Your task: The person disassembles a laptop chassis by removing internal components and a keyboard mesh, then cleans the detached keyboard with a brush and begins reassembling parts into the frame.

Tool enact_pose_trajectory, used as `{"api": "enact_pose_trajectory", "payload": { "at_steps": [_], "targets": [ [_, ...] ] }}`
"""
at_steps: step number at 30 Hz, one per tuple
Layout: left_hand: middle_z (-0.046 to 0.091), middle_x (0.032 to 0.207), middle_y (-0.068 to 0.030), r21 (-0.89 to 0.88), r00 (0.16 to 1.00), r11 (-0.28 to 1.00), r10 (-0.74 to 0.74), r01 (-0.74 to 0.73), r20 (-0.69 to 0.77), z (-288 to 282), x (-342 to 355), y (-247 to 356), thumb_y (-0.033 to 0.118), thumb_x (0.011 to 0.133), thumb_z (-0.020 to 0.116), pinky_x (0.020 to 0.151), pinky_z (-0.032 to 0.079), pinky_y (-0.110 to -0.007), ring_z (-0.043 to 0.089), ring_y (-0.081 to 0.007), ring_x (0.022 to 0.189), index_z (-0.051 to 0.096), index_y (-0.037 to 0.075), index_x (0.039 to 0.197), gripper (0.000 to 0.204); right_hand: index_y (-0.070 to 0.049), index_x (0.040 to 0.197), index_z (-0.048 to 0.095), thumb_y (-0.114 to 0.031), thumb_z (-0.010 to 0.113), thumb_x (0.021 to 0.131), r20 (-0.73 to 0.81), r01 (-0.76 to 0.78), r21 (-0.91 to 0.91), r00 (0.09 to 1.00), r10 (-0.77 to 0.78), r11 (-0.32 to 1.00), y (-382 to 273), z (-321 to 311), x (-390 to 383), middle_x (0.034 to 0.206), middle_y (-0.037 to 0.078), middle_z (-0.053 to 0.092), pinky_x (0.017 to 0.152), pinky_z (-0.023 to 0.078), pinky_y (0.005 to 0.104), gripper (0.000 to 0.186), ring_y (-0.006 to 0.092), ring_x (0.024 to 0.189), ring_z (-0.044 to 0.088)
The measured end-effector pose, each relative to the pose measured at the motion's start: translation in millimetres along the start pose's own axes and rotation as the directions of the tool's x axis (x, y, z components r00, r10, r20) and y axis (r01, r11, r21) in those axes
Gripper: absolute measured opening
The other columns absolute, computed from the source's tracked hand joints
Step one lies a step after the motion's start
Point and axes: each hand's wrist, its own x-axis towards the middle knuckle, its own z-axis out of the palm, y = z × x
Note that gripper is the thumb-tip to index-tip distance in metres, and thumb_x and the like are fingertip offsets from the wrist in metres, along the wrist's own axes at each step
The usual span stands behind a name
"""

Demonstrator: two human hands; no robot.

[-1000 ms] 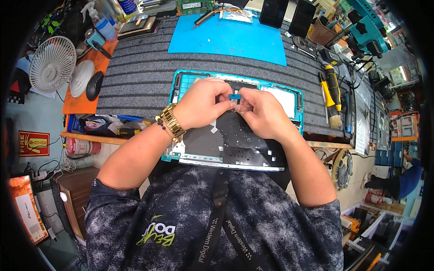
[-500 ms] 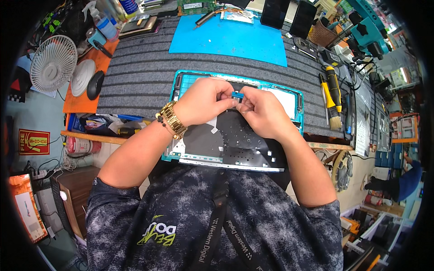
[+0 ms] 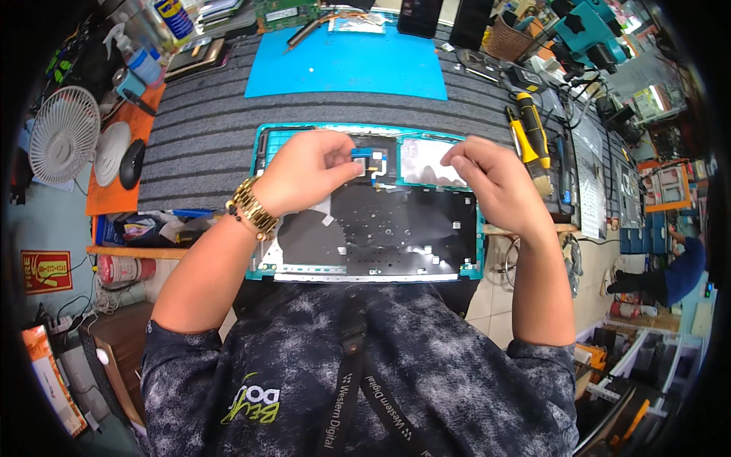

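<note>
Grey striped benchtop (image 3: 202, 114) with blue mat (image 3: 346, 72), laptop shell (image 3: 396, 221), brush (image 3: 541, 183).

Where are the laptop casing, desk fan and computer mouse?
Laptop casing (image 3: 400, 221): head view, on its black sheet.
Desk fan (image 3: 65, 135): head view, on its white grille.
Computer mouse (image 3: 132, 164): head view, on its black shell.

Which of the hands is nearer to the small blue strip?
Left. The left hand is at the blue strip, fingertips by its left end; the right hand is farther off, to the right, fingertips over the white panel.

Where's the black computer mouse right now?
The mouse is at the left of the head view, on the orange surface, just right of a white round disc.
</note>
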Motion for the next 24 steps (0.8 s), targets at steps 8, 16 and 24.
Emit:
{"api": "enact_pose_trajectory", "payload": {
  "at_steps": [8,16,24],
  "targets": [
    [0.064,0.082,-0.0001,0.005,1.0,1.0,0.016,-0.016,0.013,0,1,-2,0.019,0.096,0.087,0.073,0.051,-0.032,0.058,-0.0121,0.078,0.072,0.001,0.096,0.023,0.003,0.118,0.077,-0.029,0.047,0.122,-0.159,-0.183,0.251,0.961,0.227,0.951,12,-27,-42,0.096,0.005,0.071,0.085,0.052,0.0304,0.044,0.0136,0.088,0.063],
    [0.065,0.083,-0.001,0.018,0.999,0.999,0.048,-0.048,-0.009,0,0,-1,0.018,0.094,0.088,0.073,0.05,-0.033,0.059,-0.0129,0.079,0.072,0.001,0.096,0.023,0.002,0.114,0.074,-0.013,0.064,0.114,0.184,-0.363,0.427,0.932,0.313,0.828,22,-25,-33,0.094,0.003,0.074,0.078,0.055,0.0275,0.018,0.0097,0.084,0.065],
    [0.065,0.083,-0.001,0.035,0.998,0.997,0.067,-0.067,-0.002,-1,1,-1,0.018,0.094,0.087,0.074,0.05,-0.033,0.059,-0.013,0.08,0.073,0.001,0.095,0.023,0.002,0.11,0.076,-0.005,0.071,0.105,0.174,-0.212,0.224,0.969,0.175,0.951,38,-18,-23,0.098,0.009,0.079,0.088,0.059,0.0342,0.01,0.0168,0.093,0.073]
  ]
}}
